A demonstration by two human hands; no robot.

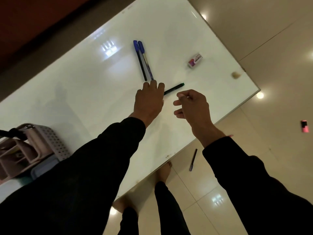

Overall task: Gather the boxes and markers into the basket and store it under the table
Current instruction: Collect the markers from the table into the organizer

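Observation:
Two blue-capped markers (144, 60) lie side by side on the white table (81, 85). A dark marker with a green end (174, 88) lies just right of my left hand (149, 100), whose fingers reach the near tips of the blue pair and cover the green marker's other end. My right hand (193, 106) hovers beside it with fingers loosely curled and nothing in them. A small white and purple box (195, 60) sits near the table's right edge. The perforated pale basket (50, 141) stands at the left.
A small beige lump (236, 74) rests near the table's right corner. On the tiled floor lie a dark pen (193, 159) and a pink and black object (304, 126). My bare feet (165, 172) stand by the table's near edge.

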